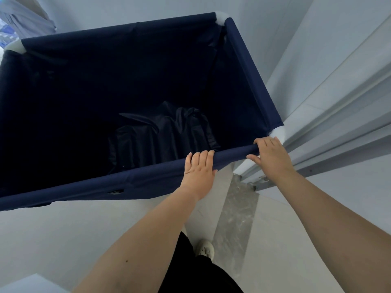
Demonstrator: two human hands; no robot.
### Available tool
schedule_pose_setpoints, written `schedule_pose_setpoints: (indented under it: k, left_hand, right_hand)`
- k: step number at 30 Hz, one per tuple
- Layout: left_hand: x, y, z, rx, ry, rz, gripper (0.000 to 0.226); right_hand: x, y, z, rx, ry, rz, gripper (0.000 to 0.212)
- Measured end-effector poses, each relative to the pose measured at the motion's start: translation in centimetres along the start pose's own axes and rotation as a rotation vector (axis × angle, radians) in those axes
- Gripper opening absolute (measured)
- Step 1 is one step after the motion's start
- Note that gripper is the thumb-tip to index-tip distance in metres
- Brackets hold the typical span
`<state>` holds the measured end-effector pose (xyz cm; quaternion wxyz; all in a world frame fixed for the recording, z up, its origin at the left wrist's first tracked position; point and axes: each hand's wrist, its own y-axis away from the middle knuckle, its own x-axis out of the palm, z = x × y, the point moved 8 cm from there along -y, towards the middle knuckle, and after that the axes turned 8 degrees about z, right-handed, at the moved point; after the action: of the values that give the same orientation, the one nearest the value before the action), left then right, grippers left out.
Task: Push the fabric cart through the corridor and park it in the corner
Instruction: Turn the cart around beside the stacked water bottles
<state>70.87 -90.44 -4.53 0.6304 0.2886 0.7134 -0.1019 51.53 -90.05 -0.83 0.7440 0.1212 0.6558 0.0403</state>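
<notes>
while it fills the upper left and centre of the frame, the navy fabric cart (135, 182) holds crumpled dark cloth (163, 136) at its bottom. at centre, the left hand (200, 168) has its fingers (204, 157) curled over the near rail; the right hand (271, 156) clasps the rail beside the white corner joint (278, 133), lower right.

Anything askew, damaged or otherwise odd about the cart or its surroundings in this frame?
Nothing looks damaged or spilled. Both hands sit bunched toward the right end of the near rail of the fabric cart, left hand and right hand, and its right near corner runs very close to the door frame. Dark crumpled cloth lies inside.
</notes>
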Motion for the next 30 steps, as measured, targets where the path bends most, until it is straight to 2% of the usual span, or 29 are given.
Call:
schedule_pose_setpoints:
  k: [4, 7, 11, 14, 16, 19, 24, 27, 30]
  left_hand:
    - [-0.3, -0.2, -0.9, 0.085, -0.025, -0.023, 0.055]
    - [-0.9, 0.6, 0.7, 0.101, -0.14, -0.037, 0.058]
    - [-2.5, 5.3, 7.3, -0.128, -0.145, -0.177, 0.061]
    - [-2.7, 9.6, 13.1, -0.294, -0.089, -0.222, 0.067]
    - [-3.1, 11.6, 16.6, -0.393, -0.071, -0.195, 0.068]
    - [-3.2, 13.6, 21.2, -0.481, -0.153, -0.071, 0.07]
    - [-3.2, 16.1, 26.9, -0.459, -0.273, 0.048, 0.064]
    - [-3.6, 17.9, 30.7, -0.469, -0.148, 0.039, 0.059]
    - [-4.0, 17.6, 32.1, -0.25, -0.151, 0.033, 0.049]
  right_hand:
    - [-0.2, -0.2, -0.9, 0.005, 0.047, 0.068, 0.046]
    - [-0.6, 0.2, -0.6, 0.016, 0.088, 0.086, 0.046]
    - [-0.8, 2.2, 4.9, -0.148, 0.048, -0.036, 0.045]
    - [0.8, 3.1, 11.1, -0.286, -0.004, 0.002, 0.051]
    - [1.6, 3.1, 14.9, -0.342, -0.006, 0.02, 0.054]
    - [2.2, 2.6, 20.0, -0.398, -0.017, 0.044, 0.057]
    - [3.6, 1.1, 26.7, -0.428, 0.075, 0.144, 0.06]
    - [5.0, 0.4, 30.0, -0.354, 0.069, 0.217, 0.058]
    - [5.5, 0.3, 31.8, -0.248, 0.107, 0.176, 0.055]
